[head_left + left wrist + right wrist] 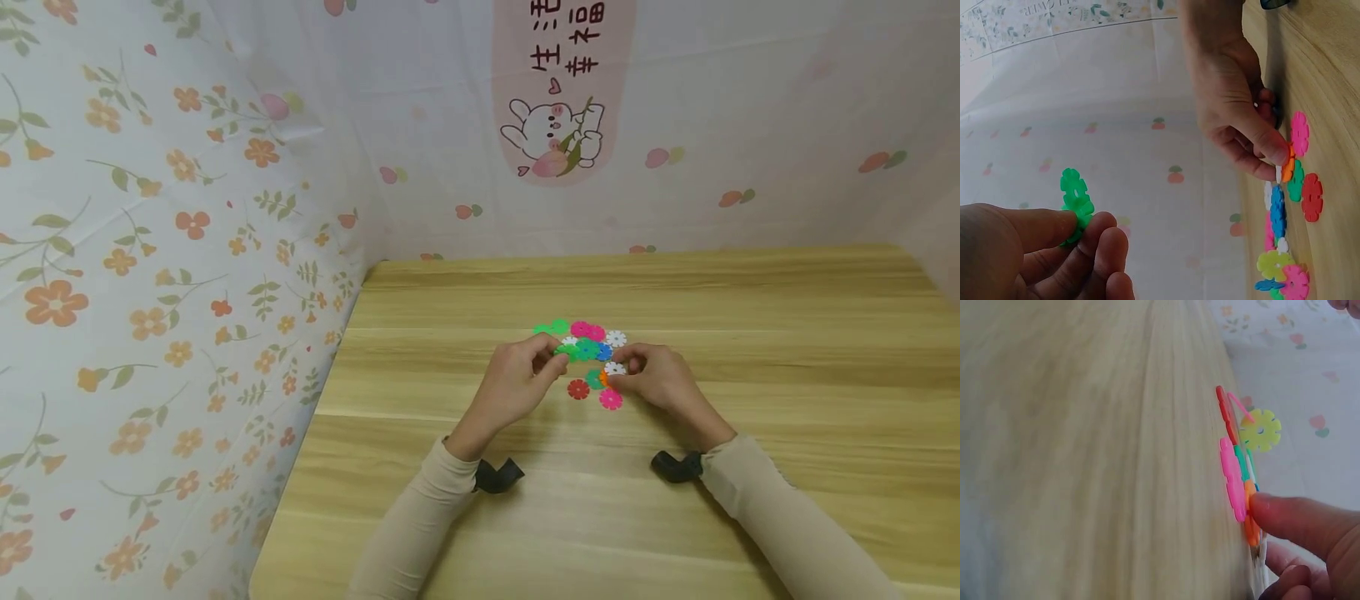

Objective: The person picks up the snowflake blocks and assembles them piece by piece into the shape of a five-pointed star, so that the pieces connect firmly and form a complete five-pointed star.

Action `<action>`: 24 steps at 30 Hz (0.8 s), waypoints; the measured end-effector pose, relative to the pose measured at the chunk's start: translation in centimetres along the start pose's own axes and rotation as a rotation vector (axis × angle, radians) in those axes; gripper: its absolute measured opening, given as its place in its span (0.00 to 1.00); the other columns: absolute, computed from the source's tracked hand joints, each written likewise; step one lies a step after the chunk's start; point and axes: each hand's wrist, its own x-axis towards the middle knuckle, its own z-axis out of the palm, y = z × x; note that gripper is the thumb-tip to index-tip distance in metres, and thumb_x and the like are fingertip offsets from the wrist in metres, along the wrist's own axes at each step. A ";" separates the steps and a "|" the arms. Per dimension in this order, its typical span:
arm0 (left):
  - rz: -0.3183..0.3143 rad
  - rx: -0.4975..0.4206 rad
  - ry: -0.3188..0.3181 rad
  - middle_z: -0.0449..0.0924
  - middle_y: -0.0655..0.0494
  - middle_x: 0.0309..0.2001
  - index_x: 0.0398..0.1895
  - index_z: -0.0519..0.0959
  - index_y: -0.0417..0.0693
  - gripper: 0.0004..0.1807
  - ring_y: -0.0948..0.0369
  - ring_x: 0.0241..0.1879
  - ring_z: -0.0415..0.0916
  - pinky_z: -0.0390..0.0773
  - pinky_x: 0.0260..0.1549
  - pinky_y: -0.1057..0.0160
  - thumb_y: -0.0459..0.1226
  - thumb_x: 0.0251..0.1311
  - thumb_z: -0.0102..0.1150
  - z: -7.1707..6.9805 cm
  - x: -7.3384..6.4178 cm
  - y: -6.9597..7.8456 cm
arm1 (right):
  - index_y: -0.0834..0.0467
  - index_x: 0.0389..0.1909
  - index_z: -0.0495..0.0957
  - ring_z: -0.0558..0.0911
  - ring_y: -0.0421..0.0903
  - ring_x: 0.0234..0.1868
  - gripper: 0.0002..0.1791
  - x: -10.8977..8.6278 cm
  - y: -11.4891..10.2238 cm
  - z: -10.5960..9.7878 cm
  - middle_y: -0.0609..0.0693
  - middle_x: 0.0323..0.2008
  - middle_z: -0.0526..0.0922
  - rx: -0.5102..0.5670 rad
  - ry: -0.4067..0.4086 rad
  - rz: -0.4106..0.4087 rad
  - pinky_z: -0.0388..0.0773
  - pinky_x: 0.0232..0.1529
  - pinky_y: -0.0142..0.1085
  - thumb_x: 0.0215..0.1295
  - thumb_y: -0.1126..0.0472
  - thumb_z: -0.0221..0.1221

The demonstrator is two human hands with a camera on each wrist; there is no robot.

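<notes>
In my left hand (517, 379), thumb and fingers pinch green notched plastic discs (1077, 203), which look joined together, above the table. The right hand (660, 377) is low at the right side of the scattered discs. Its thumb and finger close on an orange disc (1289, 162), the thumb against it. A white disc (615, 368) shows between those fingertips; whether it is gripped too is hard to tell. Close by lie a pink disc (611, 399), a teal disc (595, 379) and a red disc (578, 389).
Behind the hands are white (617, 338), pink (581, 329), blue (603, 352) and green (559, 327) discs. A yellow disc (1261, 430) stands tilted among them. Wood-grain table (787, 350) surrounds them. Patterned cloth (420, 125) hangs behind and at left. Black wrist mounts (498, 477) are below both hands.
</notes>
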 end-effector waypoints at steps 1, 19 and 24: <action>0.001 0.000 -0.001 0.85 0.53 0.30 0.38 0.81 0.42 0.04 0.71 0.24 0.75 0.74 0.24 0.72 0.34 0.70 0.59 0.0 0.0 0.1 | 0.58 0.49 0.81 0.72 0.50 0.39 0.23 0.0 -0.1 0.0 0.52 0.37 0.76 -0.005 -0.004 -0.002 0.70 0.36 0.39 0.56 0.52 0.73; 0.011 0.096 -0.035 0.79 0.62 0.26 0.36 0.81 0.45 0.04 0.68 0.27 0.74 0.75 0.29 0.73 0.36 0.70 0.60 0.0 0.0 0.3 | 0.57 0.53 0.81 0.82 0.50 0.37 0.22 -3.6 -4.9 -3.9 0.54 0.45 0.84 0.052 0.131 -0.217 0.79 0.30 0.37 0.61 0.50 0.70; 0.050 0.126 -0.029 0.80 0.60 0.27 0.39 0.82 0.43 0.05 0.66 0.28 0.76 0.76 0.31 0.72 0.35 0.69 0.60 -0.4 0.3 0.9 | 0.54 0.52 0.83 0.82 0.46 0.34 0.21 -5.2 -7.2 -5.0 0.50 0.36 0.85 0.059 0.215 -0.298 0.77 0.25 0.34 0.61 0.50 0.70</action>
